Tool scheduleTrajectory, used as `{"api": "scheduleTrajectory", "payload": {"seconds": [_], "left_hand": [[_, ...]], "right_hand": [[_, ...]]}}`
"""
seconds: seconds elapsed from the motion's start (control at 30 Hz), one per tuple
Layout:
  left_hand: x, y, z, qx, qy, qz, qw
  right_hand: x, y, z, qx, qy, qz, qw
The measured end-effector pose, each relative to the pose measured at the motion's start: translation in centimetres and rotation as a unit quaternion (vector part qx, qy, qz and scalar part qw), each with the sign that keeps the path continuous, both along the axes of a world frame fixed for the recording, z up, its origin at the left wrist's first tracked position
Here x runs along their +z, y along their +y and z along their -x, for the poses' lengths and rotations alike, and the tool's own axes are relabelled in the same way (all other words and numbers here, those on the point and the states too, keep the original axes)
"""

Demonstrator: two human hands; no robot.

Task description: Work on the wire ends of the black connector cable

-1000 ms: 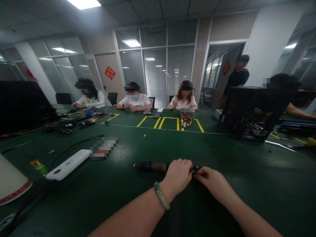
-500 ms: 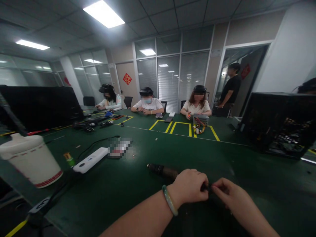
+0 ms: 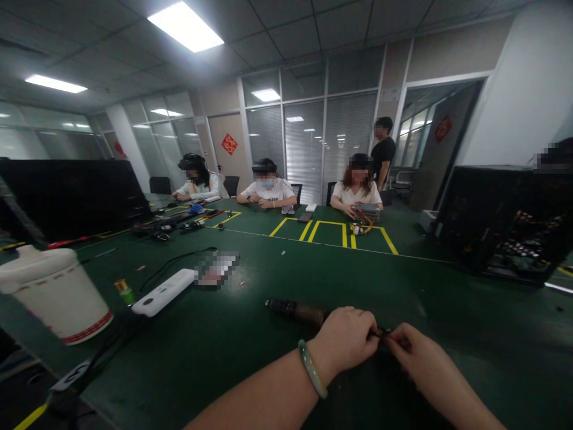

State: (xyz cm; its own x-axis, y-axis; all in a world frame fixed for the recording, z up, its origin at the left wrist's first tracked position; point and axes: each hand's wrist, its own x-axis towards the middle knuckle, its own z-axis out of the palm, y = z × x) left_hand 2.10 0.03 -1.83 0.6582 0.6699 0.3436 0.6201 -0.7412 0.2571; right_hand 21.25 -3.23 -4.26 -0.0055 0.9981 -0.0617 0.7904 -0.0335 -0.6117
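Note:
A dark cylindrical tool with a metal tip, like an electric screwdriver, lies on the green table with its tip to the left. Its rear end is hidden behind my left hand, which wears a green bangle. My left fingers are closed on a small dark part just beyond the tool. From the other side, my right hand pinches the same part between thumb and forefinger. The fingers cover most of it, so its kind cannot be made out.
On the left stand a lidded white cup, a small green bottle and a white power strip. A black computer case stands at right, a dark monitor at left. Several people sit across the table.
My hands stay close together, with slightly more of the small dark part showing between them. A standing person in the background has moved left from the doorway.

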Motion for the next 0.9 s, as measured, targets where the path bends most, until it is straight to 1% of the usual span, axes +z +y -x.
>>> {"api": "scheduleTrajectory", "payload": {"seconds": [0.2,0.33,0.4,0.57,0.7,0.8,0.9], "left_hand": [[0.0,-0.1,0.1,0.001,0.007,-0.014,1.0],[0.3,-0.1,0.2,-0.007,0.023,-0.017,1.0],[0.6,-0.1,0.3,-0.014,0.03,-0.018,0.999],[0.8,0.5,0.9,-0.051,0.034,-0.022,0.998],[1.0,1.3,1.5,-0.091,0.03,-0.012,0.995],[1.2,1.5,1.6,-0.096,0.036,-0.005,0.995],[1.3,1.2,1.4,-0.088,0.05,-0.017,0.995]], "right_hand": [[0.3,-0.1,0.2,0.028,0.022,0.011,0.999],[0.8,-0.1,0.0,0.037,0.041,0.057,0.997],[1.0,-0.1,-0.2,0.044,0.042,0.066,0.996],[1.7,-0.2,0.1,0.047,0.019,0.055,0.997],[2.2,-0.6,0.7,0.064,0.002,0.003,0.998],[2.2,-0.6,0.8,0.069,0.011,-0.006,0.998],[1.9,-0.4,0.5,0.072,0.028,-0.003,0.997]]}}
